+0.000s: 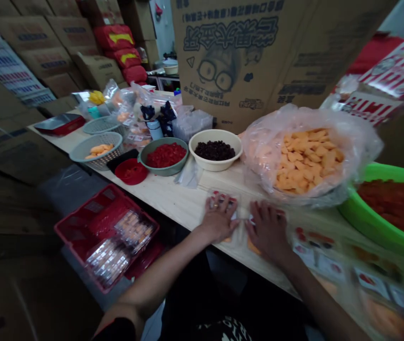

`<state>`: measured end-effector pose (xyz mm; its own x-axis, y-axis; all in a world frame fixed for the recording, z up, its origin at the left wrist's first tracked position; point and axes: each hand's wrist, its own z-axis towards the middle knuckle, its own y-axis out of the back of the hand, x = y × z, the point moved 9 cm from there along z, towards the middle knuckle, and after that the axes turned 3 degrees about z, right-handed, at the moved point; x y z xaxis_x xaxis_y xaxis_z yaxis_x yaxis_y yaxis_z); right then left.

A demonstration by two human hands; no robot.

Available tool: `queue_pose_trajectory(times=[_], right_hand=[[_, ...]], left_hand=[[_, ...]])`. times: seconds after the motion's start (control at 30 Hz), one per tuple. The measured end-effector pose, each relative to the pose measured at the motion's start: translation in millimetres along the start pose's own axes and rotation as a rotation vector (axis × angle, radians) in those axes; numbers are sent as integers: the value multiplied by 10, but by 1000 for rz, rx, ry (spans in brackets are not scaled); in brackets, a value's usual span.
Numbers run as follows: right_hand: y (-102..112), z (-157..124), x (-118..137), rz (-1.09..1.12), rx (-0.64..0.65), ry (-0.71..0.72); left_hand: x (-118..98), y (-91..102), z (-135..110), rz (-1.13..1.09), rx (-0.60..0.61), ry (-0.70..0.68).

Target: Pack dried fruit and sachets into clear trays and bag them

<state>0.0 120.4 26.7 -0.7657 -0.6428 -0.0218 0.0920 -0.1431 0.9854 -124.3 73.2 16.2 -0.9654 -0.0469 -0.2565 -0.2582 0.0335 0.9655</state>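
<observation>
Person's L hand (219, 220) lies palm-down on a clear flat pack (226, 194) at the near edge of the pale table (197, 202); fingers slightly spread, thumb out to the side, a ring on one finger. R hand (266, 229) lies flat on a 2nd pack (282, 217) just beside it, fingers a bit apart, thumb out twd the L hand; neither hand pinches anything. Both packs are mostly hidden under the hands, w/ red bits & some orange showing; can't tell the full contents. More filled packs (316, 260) lie flat to the right of the R hand, blurry. Beyond the hands: cream bowl (216, 165) w/ dark pieces (215, 150), grey-green bowl (168, 168) w/ red pieces (166, 155), & a big clear bag (360, 137) of orange pieces (308, 161). Bright green tub (351, 208) w/ reddish pieces at far right. Below the table, on the left, a red crate (65, 229) holds stacked packs (109, 260). Lg cardboard box (255, 102) stands behind, its print upside down.
</observation>
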Motion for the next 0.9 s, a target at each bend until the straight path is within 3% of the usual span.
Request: queue_pose_trajectory(times=[0.13,0.2,0.27,0.37,0.43,0.53,0.6,0.7,0.77,0.9], right_hand=[[-68,-40,-309,-28,-38,0],[-104,-52,-443,-20,-50,2],[-132,-60,-556,10,-39,-12],[-113,-47,-642,108,-7,-49],[-35,-11,-592,185,-5,-49],[164,84,-349,247,-37,-3],[304,166,-103,263,-56,48],[434,319,326,302,-32,120],[454,449,629,340,12,160],[350,763,1174,400,132,215]], left_hand=[[-354,-11,287,-53,-53,-143],[-330,141,373,-110,-97,-213],[19,390,406,-155,-177,-153],[1063,770,304,-73,-332,249],[1639,878,205,20,-336,426],[2019,875,191,53,-307,445],[2047,854,221,65,-313,437],[1905,852,244,92,-341,434],[1718,854,234,116,-354,393],[1209,739,167,190,-301,157]])
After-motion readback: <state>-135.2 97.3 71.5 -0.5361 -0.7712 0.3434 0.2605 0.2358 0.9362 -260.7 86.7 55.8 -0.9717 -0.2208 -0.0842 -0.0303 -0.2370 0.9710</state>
